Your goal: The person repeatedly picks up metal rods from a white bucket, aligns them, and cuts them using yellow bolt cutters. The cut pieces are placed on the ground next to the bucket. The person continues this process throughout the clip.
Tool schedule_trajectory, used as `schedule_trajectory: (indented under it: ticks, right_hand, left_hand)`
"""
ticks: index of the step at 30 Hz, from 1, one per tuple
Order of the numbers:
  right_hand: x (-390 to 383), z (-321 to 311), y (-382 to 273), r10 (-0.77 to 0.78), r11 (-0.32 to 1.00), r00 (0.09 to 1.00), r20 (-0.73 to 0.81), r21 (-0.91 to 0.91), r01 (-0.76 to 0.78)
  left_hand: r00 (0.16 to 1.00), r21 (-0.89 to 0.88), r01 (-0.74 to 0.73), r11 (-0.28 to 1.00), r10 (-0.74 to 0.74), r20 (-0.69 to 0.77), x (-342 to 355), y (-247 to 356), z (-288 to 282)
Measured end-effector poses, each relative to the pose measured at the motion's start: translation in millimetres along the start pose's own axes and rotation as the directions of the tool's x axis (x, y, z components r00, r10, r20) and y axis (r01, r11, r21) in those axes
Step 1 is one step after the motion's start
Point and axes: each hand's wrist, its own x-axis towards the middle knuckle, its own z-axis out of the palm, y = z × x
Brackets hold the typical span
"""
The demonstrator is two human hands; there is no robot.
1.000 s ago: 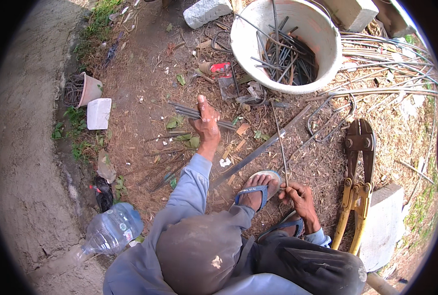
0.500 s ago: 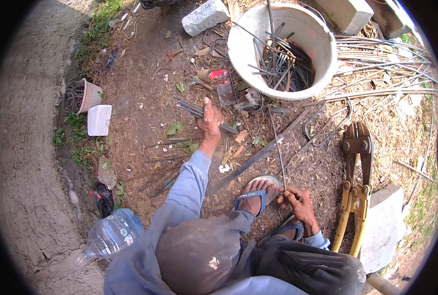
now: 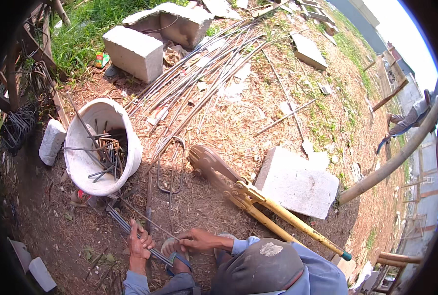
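My left hand (image 3: 139,248) is closed around a bundle of short grey steel rods (image 3: 119,219), which slants down past my sandalled foot. My right hand (image 3: 199,241), to its right, pinches the near end of a thin steel rod (image 3: 147,218) between thumb and fingers. That rod's far end lies near the base of a white bucket (image 3: 134,147). Inside the bucket are many cut rod pieces (image 3: 112,153), some rusty. A large bolt cutter (image 3: 243,191) with yellow handles lies on the ground to the right, its rusty jaws pointing away from me.
Long steel rods (image 3: 204,73) are spread across the ground beyond the bucket. Pale blocks (image 3: 135,53) stand at the back, and another block (image 3: 297,184) lies beside the bolt cutter. A bent rod loop (image 3: 182,167) rests near the bucket. A wooden pole (image 3: 391,169) slants at right.
The view has swung to the right and farther out, bringing the long rods and yard into sight. Both hands keep their holds; the left hand and its bundle now appear closer to the right hand.
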Motion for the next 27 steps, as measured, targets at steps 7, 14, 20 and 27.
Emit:
schedule_trajectory:
  ticks: [7,14,20,27]
  right_hand:
    - [-17,10,0,-0.2,0.978,0.977,-0.079,0.051,0.204]
    - [-6,20,10,-0.251,0.967,0.956,-0.154,-0.095,0.238]
    - [-25,0,-23,-0.112,0.978,0.931,-0.346,-0.202,0.043]
    - [-9,25,11,0.029,0.988,0.913,-0.407,-0.127,-0.088]
  left_hand:
    - [0.998,-0.038,0.064,0.997,-0.064,-0.015,8,-26,31]
    - [0.999,-0.086,-0.047,0.995,0.047,-0.004,21,-14,14]
    - [0.996,-0.103,0.049,0.993,-0.042,0.074,27,-9,43]
    - [0.999,-0.092,-0.004,0.996,0.001,-0.035,19,-3,47]
